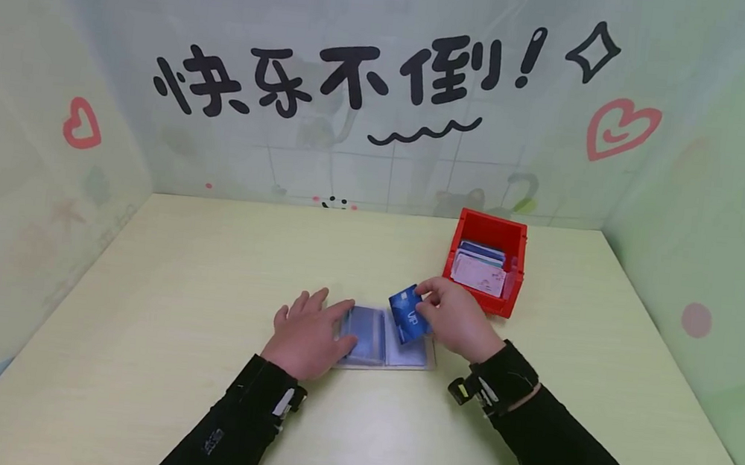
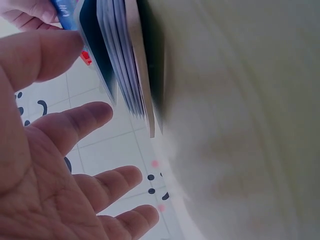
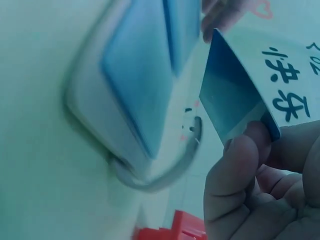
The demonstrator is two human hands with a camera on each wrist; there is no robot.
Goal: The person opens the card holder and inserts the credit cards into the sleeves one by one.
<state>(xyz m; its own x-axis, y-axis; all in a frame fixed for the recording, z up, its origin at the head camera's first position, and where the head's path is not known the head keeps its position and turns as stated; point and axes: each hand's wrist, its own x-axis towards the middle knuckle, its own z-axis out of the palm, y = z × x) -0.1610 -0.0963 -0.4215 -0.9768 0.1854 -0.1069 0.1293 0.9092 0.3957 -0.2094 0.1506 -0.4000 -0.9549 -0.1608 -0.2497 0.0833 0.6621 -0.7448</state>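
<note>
A blue card (image 1: 409, 315) marked "VIP" is pinched between the thumb and fingers of my right hand (image 1: 461, 322). It hovers over the right page of a card holder booklet (image 1: 365, 337), which lies spread on the table with clear sleeves. My left hand (image 1: 308, 337) rests at the booklet's left edge, fingers spread and thumb on the near side. The left wrist view shows the stacked pages (image 2: 120, 55) edge-on beside the straight fingers. In the right wrist view the card (image 3: 232, 90) is tilted, apart from the sleeves (image 3: 142, 75).
Behind my right hand stands a red box (image 1: 494, 233) with several cards (image 1: 478, 273) in it. The pale wooden table (image 1: 221, 270) meets a printed back wall (image 1: 219, 150) and a side wall on each side. Each wrist wears a black strap.
</note>
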